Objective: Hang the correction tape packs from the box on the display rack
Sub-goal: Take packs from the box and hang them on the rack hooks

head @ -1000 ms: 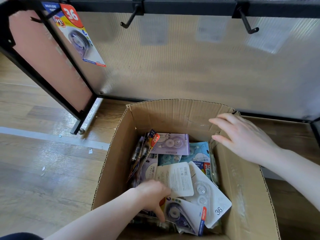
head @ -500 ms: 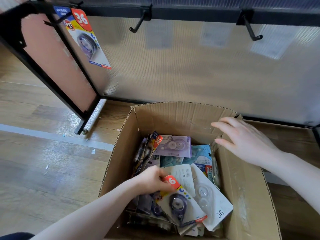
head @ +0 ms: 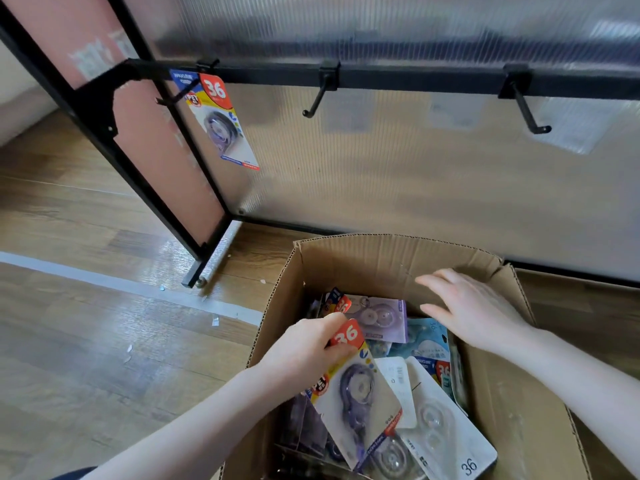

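An open cardboard box (head: 388,252) stands on the floor, holding several correction tape packs. My left hand (head: 304,344) grips the top of one pack (head: 360,400) with a purple dispenser and a red "36" tab, lifted above the pile. My right hand (head: 474,310) hovers with straight fingers over the box's far right corner, holding nothing. Behind the box stands the display rack with a black rail (head: 398,77). One identical pack (head: 221,123) hangs from the leftmost hook. Two more hooks, the middle hook (head: 317,98) and the right hook (head: 530,112), are bare.
The rack's black frame leg (head: 194,271) meets the wooden floor left of the box. A strip of pale tape (head: 121,285) runs across the floor. A translucent ribbed panel (head: 415,174) backs the rack.
My left hand has raised the purple pack higher out of the pile. The view has tilted up, showing more of the rack. My right hand has stayed over the box corner.
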`<state>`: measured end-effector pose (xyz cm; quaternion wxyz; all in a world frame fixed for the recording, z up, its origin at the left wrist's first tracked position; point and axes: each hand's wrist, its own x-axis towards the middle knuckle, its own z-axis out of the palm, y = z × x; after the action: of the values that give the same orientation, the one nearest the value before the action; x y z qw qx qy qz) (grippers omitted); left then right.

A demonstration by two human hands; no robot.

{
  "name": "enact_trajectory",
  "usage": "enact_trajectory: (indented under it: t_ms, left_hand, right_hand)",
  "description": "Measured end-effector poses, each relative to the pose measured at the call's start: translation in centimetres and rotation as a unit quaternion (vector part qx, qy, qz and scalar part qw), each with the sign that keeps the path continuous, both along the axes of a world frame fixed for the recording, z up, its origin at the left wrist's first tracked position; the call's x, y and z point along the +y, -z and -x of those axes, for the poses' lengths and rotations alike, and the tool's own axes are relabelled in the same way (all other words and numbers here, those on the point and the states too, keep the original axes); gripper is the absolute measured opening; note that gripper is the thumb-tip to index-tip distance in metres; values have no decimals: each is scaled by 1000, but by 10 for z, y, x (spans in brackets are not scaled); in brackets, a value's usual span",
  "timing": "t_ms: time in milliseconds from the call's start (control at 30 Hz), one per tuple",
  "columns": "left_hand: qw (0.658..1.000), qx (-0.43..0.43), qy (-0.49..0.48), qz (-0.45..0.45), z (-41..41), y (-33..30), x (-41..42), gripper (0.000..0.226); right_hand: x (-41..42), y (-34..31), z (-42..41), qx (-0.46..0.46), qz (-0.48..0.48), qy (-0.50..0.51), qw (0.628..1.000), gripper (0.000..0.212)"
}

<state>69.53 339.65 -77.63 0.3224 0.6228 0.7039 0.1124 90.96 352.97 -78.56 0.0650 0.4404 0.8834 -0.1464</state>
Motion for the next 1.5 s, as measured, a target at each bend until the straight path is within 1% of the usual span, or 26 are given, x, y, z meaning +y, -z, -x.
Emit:
enact_trajectory:
  t_ms: [100, 233, 400, 433, 500, 633, 767, 800, 933, 1067, 1200, 1300, 1333, 1400, 1467, 1500]
  left_hand:
    - [999, -19, -13, 30, 4, -9, 0, 28]
    - [992, -72, -17, 106, 13, -16, 0, 36]
    - [972, -176, -59, 147, 20, -24, 1, 27]
    - [970, -184, -57, 149, 20, -24, 1, 27]
    - [974, -172, -39, 143, 21, -23, 0, 25]
    - [985, -136, -5, 104, 22, -19, -2, 20]
    - [987, -126, 9, 103, 23, -16, -1, 18]
    - [987, -123, 10, 103, 24, -15, -1, 19]
    - [988, -104, 14, 115, 26, -15, 1, 23]
    - [984, -100, 2, 149, 28, -18, 0, 21]
    - [985, -94, 2, 146, 27, -17, 2, 27]
    - [987, -83, 16, 135, 30, -13, 1, 35]
    - [988, -80, 21, 128, 30, -12, 1, 37]
    - [989, -73, 28, 123, 30, -11, 2, 43]
    - [990, -55, 40, 126, 30, -10, 4, 51]
    - [990, -51, 44, 127, 29, -9, 5, 53]
  right_hand:
    - [4, 9, 7, -34, 6, -4, 999, 46]
    - [9, 25, 16, -55, 19, -4, 998, 43]
    - [7, 46, 22, -77, 71, 17, 994, 39]
    - [7, 49, 23, -77, 84, 25, 993, 38]
    - [9, 55, 26, -66, 113, 55, 990, 37]
    - [12, 73, 32, 7, 184, 165, 969, 39]
    - [9, 85, 43, 45, 227, 201, 952, 24]
    - [9, 86, 47, 55, 238, 204, 948, 24]
    - [8, 97, 54, 76, 235, 241, 939, 46]
    - [8, 106, 61, 109, 246, 262, 927, 36]
    - [4, 118, 64, 144, 238, 353, 893, 58]
    - [0, 118, 65, 186, 251, 376, 872, 60]
    - [0, 117, 63, 197, 257, 372, 870, 59]
    - [3, 111, 56, 205, 262, 347, 877, 58]
    - [10, 107, 46, 182, 258, 313, 896, 56]
    - [13, 104, 40, 152, 251, 297, 909, 55]
